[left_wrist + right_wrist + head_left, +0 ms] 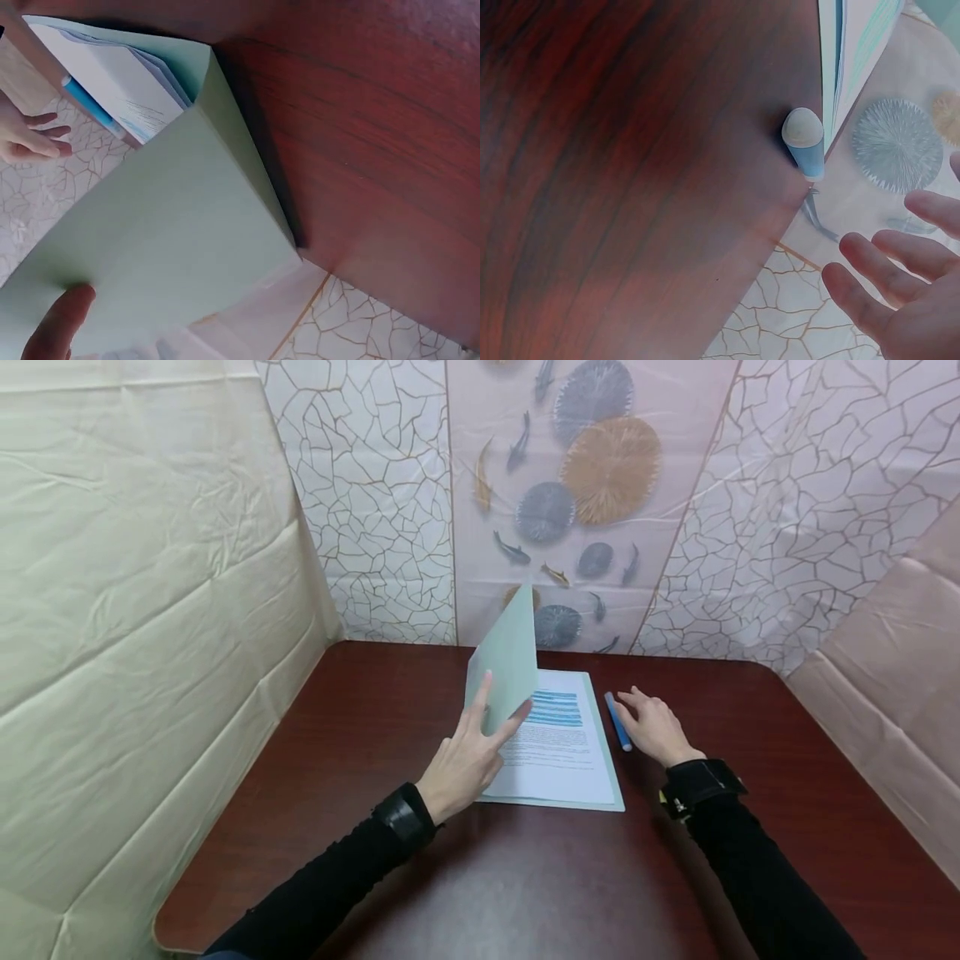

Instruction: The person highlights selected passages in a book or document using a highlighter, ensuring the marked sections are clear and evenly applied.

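Observation:
A pale green folder [617, 793] lies on the table with its front cover [506, 652] raised at a slant. My left hand [467, 767] holds that cover near its lower edge, the index finger along the outer face and the thumb at the inner side. In the left wrist view a fingertip presses the cover [165, 225]; the thumb is hidden there. Inside the folder are printed sheets [562, 764] with several lines marked blue. Just right of the folder lies a blue highlighter [618, 723]. Beside it hovers my right hand [658, 727], fingers loosely spread, holding nothing.
The dark red-brown wooden table [352, 718] has rounded corners. Behind it hangs a patterned cloth [375, 527] with a pink middle panel. Pale fabric walls [135, 635] stand along the left and right sides.

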`<move>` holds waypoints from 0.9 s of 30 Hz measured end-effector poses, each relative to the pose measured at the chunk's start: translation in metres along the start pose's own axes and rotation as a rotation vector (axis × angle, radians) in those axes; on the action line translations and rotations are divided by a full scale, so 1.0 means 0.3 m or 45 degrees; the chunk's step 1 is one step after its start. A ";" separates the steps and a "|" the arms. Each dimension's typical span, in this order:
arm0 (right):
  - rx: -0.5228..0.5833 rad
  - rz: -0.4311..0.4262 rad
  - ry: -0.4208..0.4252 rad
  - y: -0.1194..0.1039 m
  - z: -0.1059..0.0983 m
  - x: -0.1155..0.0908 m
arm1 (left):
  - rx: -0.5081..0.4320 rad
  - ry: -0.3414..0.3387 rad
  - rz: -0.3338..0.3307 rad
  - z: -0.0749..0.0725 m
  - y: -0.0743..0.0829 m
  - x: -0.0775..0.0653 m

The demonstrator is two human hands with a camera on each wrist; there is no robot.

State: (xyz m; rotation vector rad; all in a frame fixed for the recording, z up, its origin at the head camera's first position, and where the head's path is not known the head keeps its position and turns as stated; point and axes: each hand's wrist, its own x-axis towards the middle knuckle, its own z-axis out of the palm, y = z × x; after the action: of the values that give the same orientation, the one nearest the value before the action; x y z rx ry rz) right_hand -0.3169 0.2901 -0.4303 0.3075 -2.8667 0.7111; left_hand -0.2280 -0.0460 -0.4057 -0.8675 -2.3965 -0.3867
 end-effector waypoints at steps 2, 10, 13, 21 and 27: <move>0.004 0.009 -0.010 0.000 0.000 -0.001 | -0.006 0.032 -0.008 0.000 -0.008 -0.003; 0.017 0.029 -0.037 0.002 0.006 -0.005 | -0.003 0.141 0.002 -0.014 -0.033 -0.019; 0.020 0.030 -0.042 0.006 0.008 -0.006 | 0.046 0.193 0.026 -0.028 -0.036 -0.024; 0.031 0.019 -0.026 0.014 0.014 0.003 | 0.124 0.294 0.038 -0.053 -0.055 -0.028; 0.035 0.009 -0.021 0.020 0.007 0.005 | 0.091 0.295 0.003 -0.061 -0.061 -0.039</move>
State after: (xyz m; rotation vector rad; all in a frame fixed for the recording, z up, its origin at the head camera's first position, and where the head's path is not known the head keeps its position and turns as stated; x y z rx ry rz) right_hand -0.3200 0.2940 -0.4344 0.3082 -2.8774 0.7531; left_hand -0.2252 -0.0735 -0.3993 -0.7507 -2.1821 -0.3769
